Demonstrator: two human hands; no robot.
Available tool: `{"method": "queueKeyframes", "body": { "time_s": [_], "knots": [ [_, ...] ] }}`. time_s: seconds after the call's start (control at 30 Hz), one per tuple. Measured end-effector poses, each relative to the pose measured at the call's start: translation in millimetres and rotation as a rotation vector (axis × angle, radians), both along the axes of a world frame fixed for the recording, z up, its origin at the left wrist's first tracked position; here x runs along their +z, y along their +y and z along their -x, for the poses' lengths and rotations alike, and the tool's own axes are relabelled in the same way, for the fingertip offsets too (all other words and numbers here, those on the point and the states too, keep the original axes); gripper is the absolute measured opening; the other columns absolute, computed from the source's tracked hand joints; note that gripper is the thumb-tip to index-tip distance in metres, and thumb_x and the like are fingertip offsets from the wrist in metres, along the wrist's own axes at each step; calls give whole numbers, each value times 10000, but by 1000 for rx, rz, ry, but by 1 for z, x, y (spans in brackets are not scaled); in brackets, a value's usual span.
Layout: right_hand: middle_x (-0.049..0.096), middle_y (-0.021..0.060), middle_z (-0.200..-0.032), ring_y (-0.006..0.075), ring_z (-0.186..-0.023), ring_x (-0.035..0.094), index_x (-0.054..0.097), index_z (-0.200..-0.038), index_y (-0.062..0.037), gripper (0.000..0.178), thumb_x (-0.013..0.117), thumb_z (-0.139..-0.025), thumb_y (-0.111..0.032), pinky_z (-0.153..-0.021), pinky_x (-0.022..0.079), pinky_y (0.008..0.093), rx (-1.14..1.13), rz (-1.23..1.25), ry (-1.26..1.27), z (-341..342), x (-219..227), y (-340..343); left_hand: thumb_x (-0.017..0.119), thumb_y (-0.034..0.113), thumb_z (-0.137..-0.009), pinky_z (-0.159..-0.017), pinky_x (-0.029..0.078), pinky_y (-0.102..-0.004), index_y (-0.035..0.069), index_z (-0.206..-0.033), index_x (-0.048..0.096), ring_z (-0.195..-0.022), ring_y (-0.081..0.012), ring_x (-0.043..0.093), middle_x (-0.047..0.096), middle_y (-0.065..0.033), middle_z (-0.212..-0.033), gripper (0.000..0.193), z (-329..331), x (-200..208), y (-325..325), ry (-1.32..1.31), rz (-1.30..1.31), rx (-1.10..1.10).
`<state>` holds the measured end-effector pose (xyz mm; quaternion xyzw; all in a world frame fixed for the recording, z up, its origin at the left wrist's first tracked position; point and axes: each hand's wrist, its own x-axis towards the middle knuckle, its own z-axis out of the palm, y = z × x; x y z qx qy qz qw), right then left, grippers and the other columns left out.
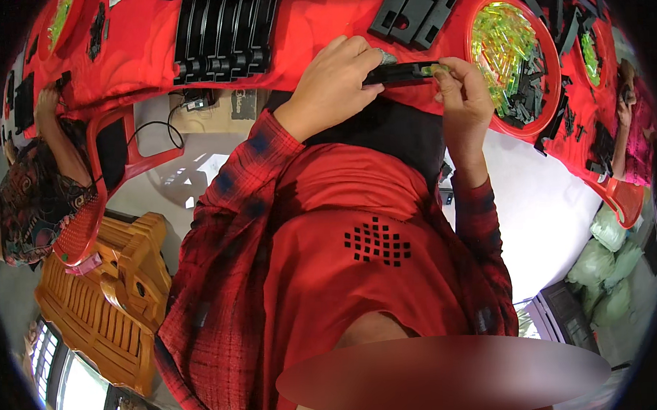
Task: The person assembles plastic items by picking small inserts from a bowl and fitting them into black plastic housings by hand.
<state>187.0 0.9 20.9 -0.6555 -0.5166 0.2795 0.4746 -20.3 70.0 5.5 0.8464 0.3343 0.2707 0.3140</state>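
My left hand (334,80) is closed around a narrow black plastic part (403,73), held level above the near edge of the red-covered table. At the part's right end, my right hand (467,100) pinches a small see-through yellow-green piece (435,69) between thumb and fingers. That piece touches the black part or lies right against it; the fingers partly hide the contact. Close by on the right stands a round red basket (470,48), holding many yellow-green clear pieces (503,40) and small black pieces (530,97).
Long black parts (226,35) lie in a row at the far left, and flat black slotted parts (417,12) beyond my hands. Co-workers sit on both sides: a person's arm (65,143) at left, another person's hand (625,111) at right. A wooden bench (105,303) stands at lower left.
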Motion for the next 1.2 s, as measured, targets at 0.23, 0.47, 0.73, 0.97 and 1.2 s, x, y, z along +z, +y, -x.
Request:
{"method": "queueKeyframes", "body": {
  "time_s": [0.23,0.47,0.73,0.97,1.2],
  "knots": [
    [661,95,-862,150,-617,604,670,-1022,0,133,658,-890,11,-565,506,262,23,-58,-215,6,-19,-1,764,141,-757,-782,441,-397,15,-988,592,-890,-333,513,525,-117,-895,314,1,-2,2,-29,19,-9],
    [661,108,-903,160,-620,616,656,-1039,1,136,647,-903,4,-568,513,275,32,-66,-212,5,-22,-1,766,143,-755,-784,448,-405,17,-978,588,-911,-341,521,530,-122,-905,312,1,-3,2,-30,32,-3],
    [652,114,-880,174,-627,616,651,-1030,-6,141,665,-890,2,-570,503,292,55,-67,-267,5,-18,1,772,191,-767,-792,464,-415,25,-1017,563,-916,-358,543,546,-133,-933,365,-2,1,4,2,12,1],
    [659,150,-885,288,-742,657,649,-1018,-11,153,689,-870,-10,-648,524,347,72,-92,-384,0,-22,2,760,176,-788,-795,488,-413,34,-986,586,-940,-341,574,600,-122,-1019,299,1,1,1,-74,-46,-39],
    [664,143,-876,273,-723,663,650,-996,-10,139,696,-865,-8,-640,526,347,60,-66,-361,2,-20,3,752,111,-783,-766,515,-358,44,-879,647,-890,-268,599,643,-55,-1023,158,0,-5,-2,13,-246,-87]
  ]
}}
